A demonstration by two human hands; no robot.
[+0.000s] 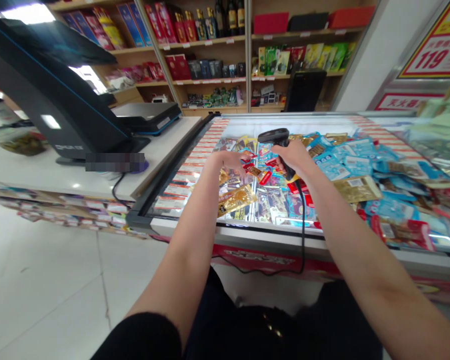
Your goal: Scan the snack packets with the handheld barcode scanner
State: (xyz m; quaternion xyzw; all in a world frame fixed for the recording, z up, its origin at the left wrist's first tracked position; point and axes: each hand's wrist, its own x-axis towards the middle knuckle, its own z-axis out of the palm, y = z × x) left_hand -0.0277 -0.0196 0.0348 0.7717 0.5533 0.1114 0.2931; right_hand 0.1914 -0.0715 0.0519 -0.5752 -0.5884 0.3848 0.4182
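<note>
Scanner point(278, 136) held tight in right hand point(293, 157), black cord point(303, 225) hanging down; left hand point(228, 162) open, low over packets point(236, 199) in freezer point(270, 235).

White tile floor point(41, 295) — wooden shelves point(213, 109) along the back, stocked with boxes point(178, 67) and bottles point(227, 17). White desk point(60, 175) at left carries a black checkout terminal point(48, 95); red-and-yellow price sign point(433, 52) high right, beside a white pillar point(375, 60).
</note>
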